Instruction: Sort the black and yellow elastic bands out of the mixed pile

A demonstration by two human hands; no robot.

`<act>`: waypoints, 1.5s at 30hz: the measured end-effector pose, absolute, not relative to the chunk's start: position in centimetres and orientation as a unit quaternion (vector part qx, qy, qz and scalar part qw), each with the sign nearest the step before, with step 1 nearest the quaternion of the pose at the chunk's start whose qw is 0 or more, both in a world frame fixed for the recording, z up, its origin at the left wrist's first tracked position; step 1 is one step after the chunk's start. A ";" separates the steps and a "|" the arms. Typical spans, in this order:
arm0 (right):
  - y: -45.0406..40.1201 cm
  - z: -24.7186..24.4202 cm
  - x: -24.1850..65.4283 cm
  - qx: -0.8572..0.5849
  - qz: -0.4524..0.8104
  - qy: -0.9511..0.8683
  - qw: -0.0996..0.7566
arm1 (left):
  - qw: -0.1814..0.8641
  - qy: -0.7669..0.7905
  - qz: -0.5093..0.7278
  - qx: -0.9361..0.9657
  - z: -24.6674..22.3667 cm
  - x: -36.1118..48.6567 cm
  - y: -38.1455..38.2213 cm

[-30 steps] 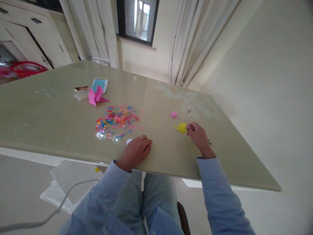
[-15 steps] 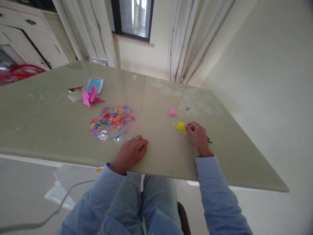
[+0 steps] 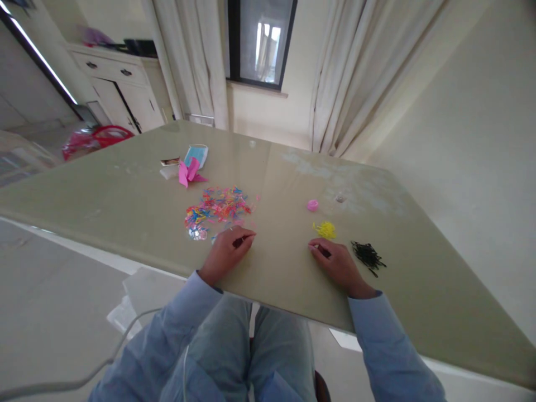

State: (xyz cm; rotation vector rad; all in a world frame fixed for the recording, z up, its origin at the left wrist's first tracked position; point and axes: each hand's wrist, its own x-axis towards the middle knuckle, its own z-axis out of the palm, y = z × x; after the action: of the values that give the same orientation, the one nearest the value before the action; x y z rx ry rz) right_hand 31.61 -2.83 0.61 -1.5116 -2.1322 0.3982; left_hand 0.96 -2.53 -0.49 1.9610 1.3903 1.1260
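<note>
My left hand (image 3: pixel 228 252) rests on the table near its front edge, fingers curled and thumb pressed to the index finger. Just beyond it lies a loose pile of small multicoloured elastic bands (image 3: pixel 221 204), with a shiny clear piece (image 3: pixel 197 232) at its near side. My right hand (image 3: pixel 337 265) is closed in a pinch on the tabletop; whatever it may hold is too small to make out. A little heap of yellow bands (image 3: pixel 325 229) sits just past its fingers. To its right is a heap of thin black strands (image 3: pixel 368 255), perhaps bands or pins.
A small pink round object (image 3: pixel 312 205) and a small clear item (image 3: pixel 340 199) lie beyond the yellow heap. Farther left are a folded pink paper shape (image 3: pixel 190 172), a blue face mask (image 3: pixel 196 155) and a small card (image 3: pixel 170 162). The table (image 3: pixel 280 251) has its front edge at my lap.
My right hand has drawn back from the yellow heap toward me, uncovering the black heap. My left hand stays near the multicoloured pile. The view has swung left and upward.
</note>
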 end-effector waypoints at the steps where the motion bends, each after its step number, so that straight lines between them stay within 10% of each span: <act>1: -2.8 0.6 31.6 -0.555 0.144 -0.781 0.245 | 0.246 0.521 0.414 0.705 -0.3 0.2 -2.3; 33: -2.7 0.6 31.3 -0.557 0.153 -0.787 0.218 | 0.053 0.655 0.178 0.732 3.0 -4.3 7.9; 45: -2.9 0.4 31.3 -0.554 0.136 -0.794 0.212 | 0.540 0.453 0.480 0.522 7.7 -2.2 -1.0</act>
State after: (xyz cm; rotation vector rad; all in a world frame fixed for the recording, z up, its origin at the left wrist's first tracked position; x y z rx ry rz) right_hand 31.25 -2.95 0.40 -1.5376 -2.2043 0.3780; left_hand -2.20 -1.02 7.73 1.2401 1.0766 1.1416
